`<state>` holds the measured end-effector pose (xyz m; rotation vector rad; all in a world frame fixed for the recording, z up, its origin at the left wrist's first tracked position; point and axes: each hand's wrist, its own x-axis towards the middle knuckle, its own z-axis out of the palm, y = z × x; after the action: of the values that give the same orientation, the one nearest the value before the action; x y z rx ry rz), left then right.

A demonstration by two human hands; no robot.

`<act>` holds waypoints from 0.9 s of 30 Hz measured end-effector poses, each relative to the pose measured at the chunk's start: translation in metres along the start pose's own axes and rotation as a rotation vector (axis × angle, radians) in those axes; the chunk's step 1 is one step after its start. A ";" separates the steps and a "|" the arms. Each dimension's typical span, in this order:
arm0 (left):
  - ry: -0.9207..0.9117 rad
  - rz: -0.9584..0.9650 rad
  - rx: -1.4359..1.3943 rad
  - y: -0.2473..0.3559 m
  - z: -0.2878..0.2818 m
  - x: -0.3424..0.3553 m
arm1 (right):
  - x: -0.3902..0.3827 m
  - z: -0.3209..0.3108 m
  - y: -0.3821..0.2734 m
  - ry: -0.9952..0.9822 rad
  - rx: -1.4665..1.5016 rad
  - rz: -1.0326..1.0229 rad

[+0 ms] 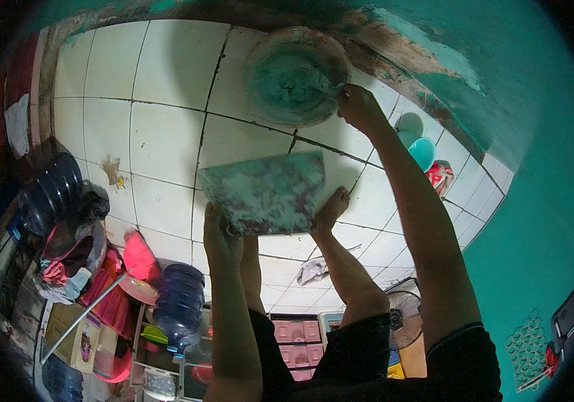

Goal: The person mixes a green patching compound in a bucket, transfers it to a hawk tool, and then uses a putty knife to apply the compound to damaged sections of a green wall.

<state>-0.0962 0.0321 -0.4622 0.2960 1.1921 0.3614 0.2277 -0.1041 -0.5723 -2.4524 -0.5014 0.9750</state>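
Observation:
My left hand (217,231) is closed on the near left edge of a flat, smeared board (267,191), blotched pale green and dark, held above the floor in front of my legs. At the far side, a round, crusted basin (260,110) stands on the tiles with wet-looking green paste (290,84) inside. My right arm reaches out to the basin's right rim, where my right hand (362,107) is closed. A small pale end shows at its fingers, over the basin; the kind of thing it holds is hard to make out.
Beyond the basin runs a peeling green wall (427,53). A turquoise bowl (422,154) and a red-and-white packet (439,177) lie right of my arm. A crumpled cloth (312,271) lies near my foot. Water jugs (179,301), a dustpan (141,258) and a fan (404,318) stand nearer.

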 end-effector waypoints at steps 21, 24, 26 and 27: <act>-0.095 -0.059 0.046 0.032 0.014 0.063 | 0.084 0.075 0.009 -0.081 -0.796 -0.138; -0.028 -0.035 0.062 0.034 0.012 0.062 | 0.092 0.065 0.004 -0.039 -0.920 -0.221; -0.053 -0.029 0.052 0.039 0.010 0.062 | 0.090 0.056 -0.002 -0.032 -0.602 -0.096; -0.068 -0.026 0.045 0.040 0.010 0.063 | 0.085 0.059 -0.007 0.063 -0.505 -0.014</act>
<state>-0.0713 0.0949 -0.4960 0.3291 1.1377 0.2994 0.2425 -0.0413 -0.6531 -2.9037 -0.8252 0.8386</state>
